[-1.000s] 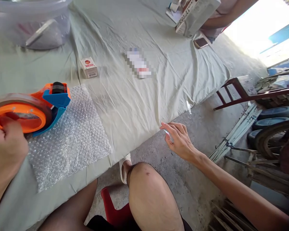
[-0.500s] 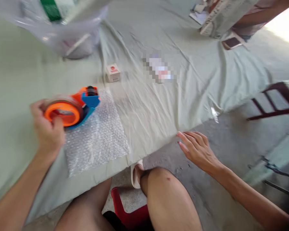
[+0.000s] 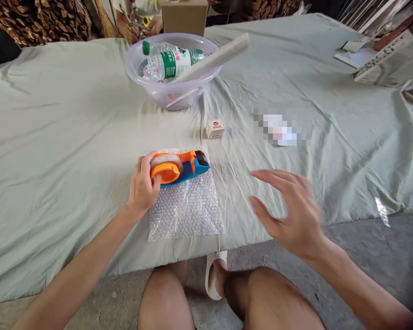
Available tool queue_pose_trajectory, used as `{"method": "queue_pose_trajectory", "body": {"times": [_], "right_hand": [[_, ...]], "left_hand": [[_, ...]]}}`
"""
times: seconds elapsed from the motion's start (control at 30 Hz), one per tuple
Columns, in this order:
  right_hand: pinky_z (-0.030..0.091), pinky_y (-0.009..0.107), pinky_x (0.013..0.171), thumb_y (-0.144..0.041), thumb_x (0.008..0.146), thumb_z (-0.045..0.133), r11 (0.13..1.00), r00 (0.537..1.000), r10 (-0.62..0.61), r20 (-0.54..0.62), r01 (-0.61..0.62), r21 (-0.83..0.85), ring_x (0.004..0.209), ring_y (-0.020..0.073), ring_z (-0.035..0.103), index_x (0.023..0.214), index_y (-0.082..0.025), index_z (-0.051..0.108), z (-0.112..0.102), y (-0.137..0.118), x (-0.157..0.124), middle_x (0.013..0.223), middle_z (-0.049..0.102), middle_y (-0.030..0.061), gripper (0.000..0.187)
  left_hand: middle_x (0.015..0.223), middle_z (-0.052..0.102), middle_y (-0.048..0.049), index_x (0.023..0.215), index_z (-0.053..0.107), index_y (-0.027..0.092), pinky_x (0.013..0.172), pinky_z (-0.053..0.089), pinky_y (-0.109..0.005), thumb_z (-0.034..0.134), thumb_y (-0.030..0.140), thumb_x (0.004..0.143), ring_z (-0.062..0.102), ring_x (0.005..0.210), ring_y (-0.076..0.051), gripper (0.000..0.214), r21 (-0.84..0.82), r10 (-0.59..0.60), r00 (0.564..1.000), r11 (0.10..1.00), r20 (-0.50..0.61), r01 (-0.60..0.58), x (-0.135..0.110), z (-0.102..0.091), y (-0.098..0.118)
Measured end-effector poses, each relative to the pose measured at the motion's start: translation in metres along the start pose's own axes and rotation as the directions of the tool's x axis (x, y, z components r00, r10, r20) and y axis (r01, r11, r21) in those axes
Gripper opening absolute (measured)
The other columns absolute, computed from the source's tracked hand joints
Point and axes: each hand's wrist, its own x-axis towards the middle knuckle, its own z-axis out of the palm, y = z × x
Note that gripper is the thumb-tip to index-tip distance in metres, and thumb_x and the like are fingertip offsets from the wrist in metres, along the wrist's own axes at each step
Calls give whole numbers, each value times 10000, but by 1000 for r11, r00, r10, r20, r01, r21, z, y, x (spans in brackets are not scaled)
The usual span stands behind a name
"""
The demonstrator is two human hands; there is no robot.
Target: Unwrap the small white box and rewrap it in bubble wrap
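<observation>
My left hand (image 3: pixel 142 185) grips an orange and blue tape dispenser (image 3: pixel 179 166) that rests on a sheet of bubble wrap (image 3: pixel 187 206) on a pale green cloth-covered table (image 3: pixel 62 151). My right hand (image 3: pixel 291 211) hovers open above the table's near edge, to the right of the bubble wrap, fingers spread and blurred with motion. A small white and red box (image 3: pixel 214 129) lies just beyond the bubble wrap.
A clear plastic bowl (image 3: pixel 147 85) with a water bottle (image 3: pixel 170 62) and a paper roll (image 3: pixel 213 57) stands further back. A cardboard box (image 3: pixel 185 16) and another person's hands (image 3: pixel 151 25) are at the far edge. Papers (image 3: pixel 356 52) lie at the far right.
The view swung left and up. My right hand rose from the table's edge to over the cloth. My left hand stayed shut on the tape dispenser.
</observation>
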Motion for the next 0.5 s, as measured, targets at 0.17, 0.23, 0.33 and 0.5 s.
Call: {"method": "queue_pose_trajectory", "body": {"times": [0.17,0.23,0.33,0.5], "right_hand": [[570,515,1139,-367,1153,658,917,961,-135,240,30,398,1292,320,762,1388,-234,737,67,-14,107,1377,826,131,281],[547,502,1137,-397,1139,679,882,921,-237,308,71,467,1277,319,752,1336,-216,775,81,-14,134,1348,830,130,284],[535,449,1070,-425,1094,739,863,842,-343,416,107,494,1191,296,754,1287,-204,818,89,-17,164,1277,838,110,303],[494,394,898,-438,1095,728,901,733,-359,578,112,418,972,241,732,1118,-196,879,90,-30,182,1093,814,79,286]], "left_hand": [[1295,744,-129,1643,517,238,956,650,-434,560,421,1144,750,1083,-276,533,25,54,998,998,-14,-54,-1,1,1],[1266,745,-110,1726,388,250,907,644,-415,609,449,1123,743,1046,-258,673,3,67,997,998,-25,-66,-2,3,0],[1224,731,-77,1731,317,264,858,634,-391,680,453,1074,726,983,-226,773,-54,73,997,996,-21,-74,-3,5,1],[1300,729,-100,1572,455,278,887,647,-420,763,426,1012,748,1067,-255,656,-66,51,997,997,60,-47,-2,4,1]]}}
